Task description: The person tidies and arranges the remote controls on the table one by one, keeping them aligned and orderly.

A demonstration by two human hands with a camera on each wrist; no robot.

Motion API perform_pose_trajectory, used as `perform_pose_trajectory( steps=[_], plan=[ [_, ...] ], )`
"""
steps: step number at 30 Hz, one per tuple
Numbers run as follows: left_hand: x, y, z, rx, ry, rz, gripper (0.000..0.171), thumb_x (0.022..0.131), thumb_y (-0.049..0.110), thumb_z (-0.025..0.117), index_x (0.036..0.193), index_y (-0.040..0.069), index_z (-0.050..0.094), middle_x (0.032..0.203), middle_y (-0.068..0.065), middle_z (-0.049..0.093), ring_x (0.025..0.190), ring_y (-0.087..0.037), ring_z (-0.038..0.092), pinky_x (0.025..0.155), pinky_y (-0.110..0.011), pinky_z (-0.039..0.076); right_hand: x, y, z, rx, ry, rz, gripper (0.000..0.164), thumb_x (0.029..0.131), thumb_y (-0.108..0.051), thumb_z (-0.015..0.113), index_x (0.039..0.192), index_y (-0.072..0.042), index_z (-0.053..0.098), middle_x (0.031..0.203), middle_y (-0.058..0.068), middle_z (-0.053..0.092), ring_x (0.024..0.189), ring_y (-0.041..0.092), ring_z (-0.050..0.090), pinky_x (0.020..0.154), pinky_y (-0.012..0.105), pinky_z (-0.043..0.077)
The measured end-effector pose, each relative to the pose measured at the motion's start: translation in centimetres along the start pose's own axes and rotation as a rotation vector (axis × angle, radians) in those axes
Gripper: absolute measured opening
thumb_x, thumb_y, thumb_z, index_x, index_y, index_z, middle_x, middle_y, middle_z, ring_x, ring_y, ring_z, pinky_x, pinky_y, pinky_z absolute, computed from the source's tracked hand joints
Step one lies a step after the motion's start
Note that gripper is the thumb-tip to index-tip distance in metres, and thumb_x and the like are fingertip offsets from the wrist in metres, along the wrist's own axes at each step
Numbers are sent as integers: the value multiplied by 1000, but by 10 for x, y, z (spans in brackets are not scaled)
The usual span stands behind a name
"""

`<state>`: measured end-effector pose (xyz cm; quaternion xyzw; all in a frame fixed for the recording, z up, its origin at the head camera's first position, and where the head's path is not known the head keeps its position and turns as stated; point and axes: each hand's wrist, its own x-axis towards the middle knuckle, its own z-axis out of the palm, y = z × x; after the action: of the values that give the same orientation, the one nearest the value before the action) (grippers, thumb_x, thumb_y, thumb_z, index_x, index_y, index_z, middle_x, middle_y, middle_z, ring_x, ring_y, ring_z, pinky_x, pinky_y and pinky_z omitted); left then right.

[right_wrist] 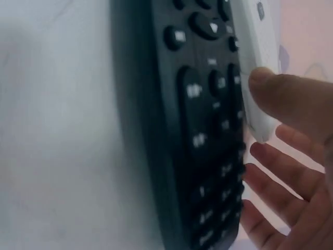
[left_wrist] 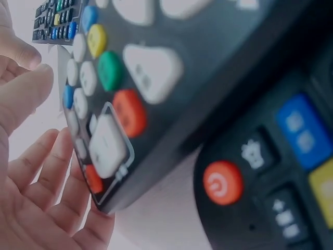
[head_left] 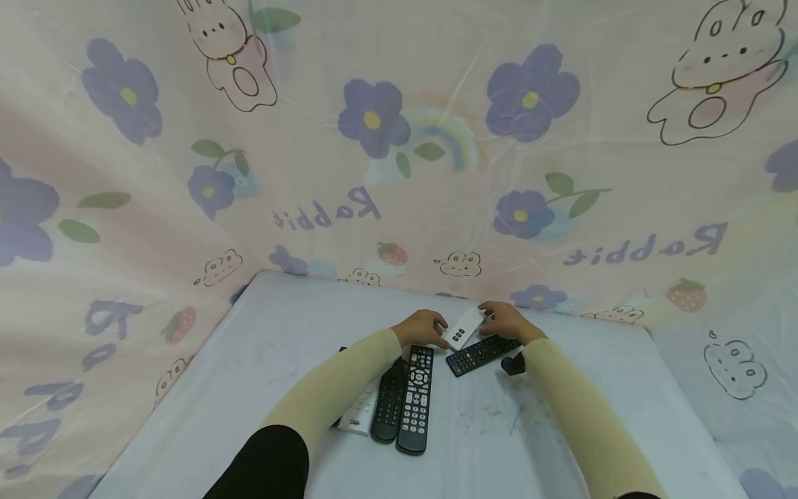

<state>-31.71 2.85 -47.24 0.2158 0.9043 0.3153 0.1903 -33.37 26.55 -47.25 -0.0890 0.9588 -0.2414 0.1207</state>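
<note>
A slim white remote (head_left: 464,328) with a few dark buttons lies between the two hands near the far side of the table. My right hand (head_left: 506,321) holds its far right end, thumb (right_wrist: 263,78) on one long edge and index fingertip at the other. On the opposite side, the left hand (head_left: 421,328) has its fingertips close beside the lower end, fingers loosely spread in the left wrist view. Just below the white remote lies a black remote (head_left: 480,355) with coloured buttons. A larger black remote (head_left: 416,405) stretches toward me beneath the left hand.
Left of the larger remote lie another black remote (head_left: 388,409) and a white remote (head_left: 360,414), both partly hidden by the left sleeve (head_left: 337,378). A small dark object (head_left: 513,364) shows by the right cuff. Patterned curtains (head_left: 436,208) hang around the white table (head_left: 299,305).
</note>
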Motion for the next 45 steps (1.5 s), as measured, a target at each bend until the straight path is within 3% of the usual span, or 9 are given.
perform_pose_trajectory(
  steps=[5, 11, 34, 45],
  plan=[
    [5, -5, 6, -12, 10, -16, 44, 68, 32, 74, 107, 16, 60, 87, 8, 58, 79, -7, 53, 70, -23, 45, 4, 3, 6, -15, 1, -3, 64, 68, -26, 72, 122, -2, 47, 113, 17, 55, 96, 27, 54, 87, 44, 42],
    [9, -7, 13, -51, -8, 13, 35, 67, 26, 75, 98, 15, 63, 80, 8, 58, 73, -6, 53, 65, -21, 44, -1, 3, 12, -43, 18, 46, 59, 67, -24, 73, 116, 1, 53, 106, 14, 59, 94, 26, 55, 86, 43, 42],
    [15, -8, 11, -104, -1, 7, 28, 70, 21, 73, 95, 12, 64, 78, 6, 60, 70, -7, 55, 62, -21, 45, 6, -8, 7, -55, 16, 87, 61, 67, -26, 73, 118, -1, 51, 110, 14, 57, 93, 24, 53, 87, 43, 41],
    [20, -11, 12, -97, 11, -33, 26, 69, 23, 73, 92, 16, 65, 79, 7, 59, 72, -7, 54, 64, -22, 45, -1, -11, 7, -23, 51, 52, 60, 68, -24, 73, 118, 1, 50, 110, 17, 56, 98, 28, 53, 88, 44, 41]
  ],
)
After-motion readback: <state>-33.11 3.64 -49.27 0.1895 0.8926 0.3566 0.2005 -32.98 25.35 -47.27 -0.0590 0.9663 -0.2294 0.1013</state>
